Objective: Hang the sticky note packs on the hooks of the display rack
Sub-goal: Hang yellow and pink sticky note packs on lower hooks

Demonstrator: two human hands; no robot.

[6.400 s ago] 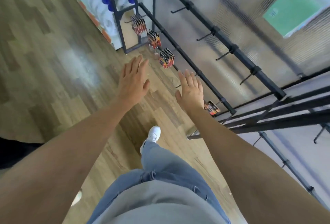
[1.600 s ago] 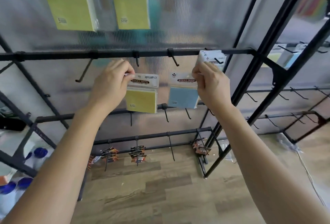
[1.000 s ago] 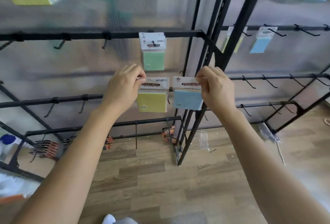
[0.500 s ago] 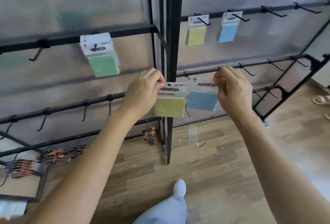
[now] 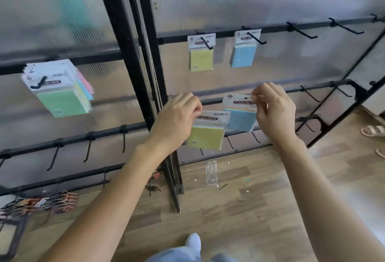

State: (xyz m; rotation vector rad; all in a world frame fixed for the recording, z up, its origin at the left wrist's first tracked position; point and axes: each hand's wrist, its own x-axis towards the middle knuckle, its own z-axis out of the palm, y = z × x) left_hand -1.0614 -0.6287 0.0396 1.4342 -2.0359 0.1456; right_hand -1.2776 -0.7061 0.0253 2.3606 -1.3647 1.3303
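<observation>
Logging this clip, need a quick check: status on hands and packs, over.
Left hand pinches yellow pack, right hand pinches blue pack. Both packs off the hooks, held before a rail. Nothing seen blocking.

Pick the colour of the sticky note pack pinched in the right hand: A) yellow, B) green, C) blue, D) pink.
C: the right hand pinches the header of the blue pack, while the left hand holds the yellow pack.
</observation>
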